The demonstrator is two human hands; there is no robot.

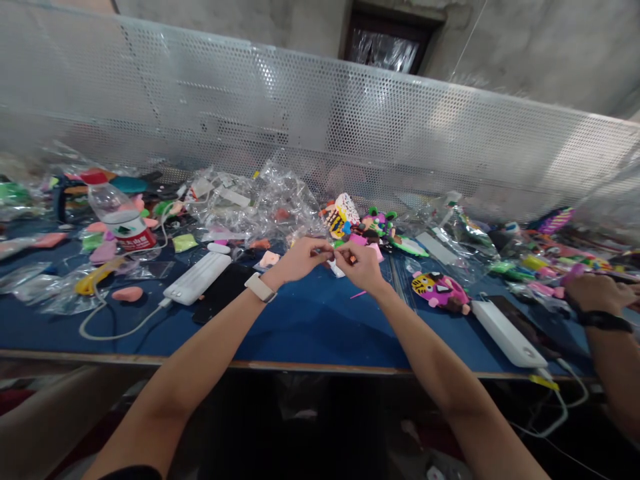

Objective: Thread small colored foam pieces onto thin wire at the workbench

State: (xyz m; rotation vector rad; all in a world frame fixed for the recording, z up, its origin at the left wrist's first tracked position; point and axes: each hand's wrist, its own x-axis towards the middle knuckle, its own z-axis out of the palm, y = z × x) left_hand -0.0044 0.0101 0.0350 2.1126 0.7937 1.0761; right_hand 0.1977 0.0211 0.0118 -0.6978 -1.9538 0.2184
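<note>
Both my hands meet above the middle of the blue table (300, 327). My left hand (303, 259), with a pale watch on its wrist, is pinched shut on a small white and orange piece (339, 265). My right hand (363, 265) is pinched on the same piece from the other side. What the piece is I cannot make out. Just beyond my fingers lie colourful foam figures (373, 227), and a thin pink sliver (358, 294) lies on the table below my right hand.
Crumpled clear bags (260, 200) pile up behind. A plastic bottle (123, 217) lies at left beside a white power bank (197, 278) with cable. A tiger-face foam piece (440, 290) and another power bank (507, 332) sit right. Another person's hand (597, 293) works far right. A perforated metal screen (320, 133) backs the table.
</note>
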